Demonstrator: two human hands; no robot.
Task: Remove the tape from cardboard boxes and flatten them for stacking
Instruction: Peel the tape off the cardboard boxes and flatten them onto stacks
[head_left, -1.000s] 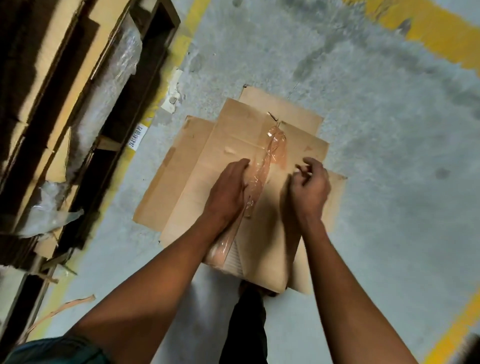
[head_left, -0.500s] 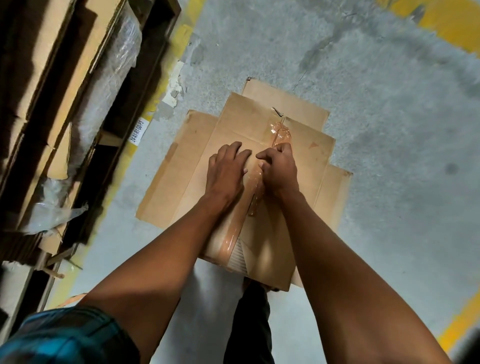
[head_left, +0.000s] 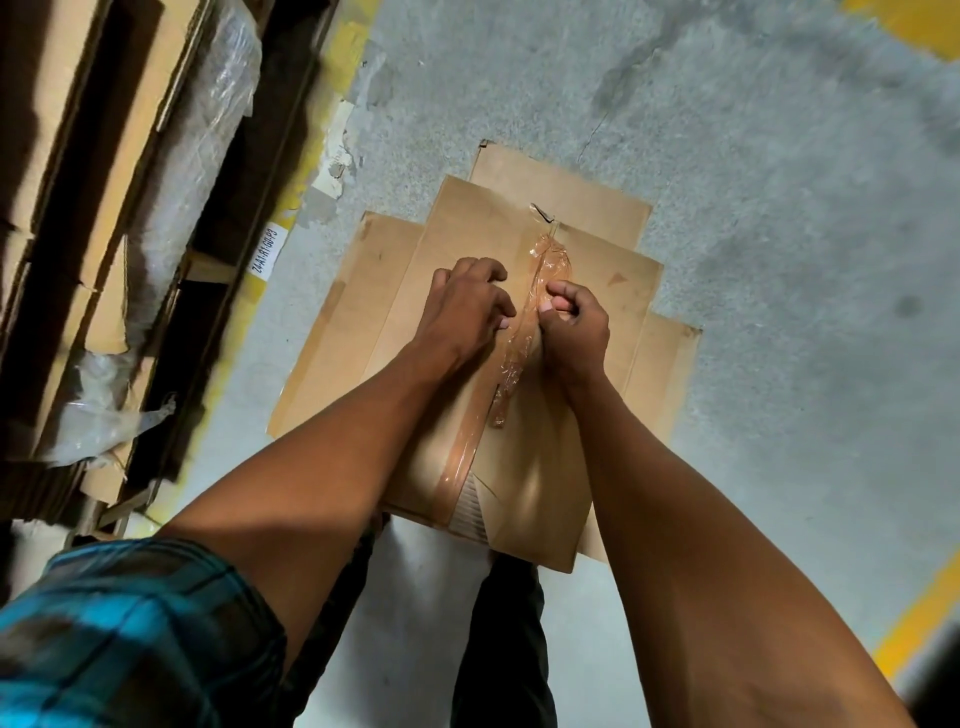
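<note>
Right hand (head_left: 574, 325) pinching crumpled tape (head_left: 524, 338) off cardboard box (head_left: 467, 228), left hand (head_left: 465, 306) pressing box, fingertips blurred.

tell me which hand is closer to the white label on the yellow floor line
Left. The left hand rests on the cardboard box, on the side toward the white label; the right hand, pinching the tape, lies farther away.

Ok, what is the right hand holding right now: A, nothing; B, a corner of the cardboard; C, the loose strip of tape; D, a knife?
C: the right hand has its fingers curled round the crumpled tape above the box, while the left hand presses the cardboard.
</note>
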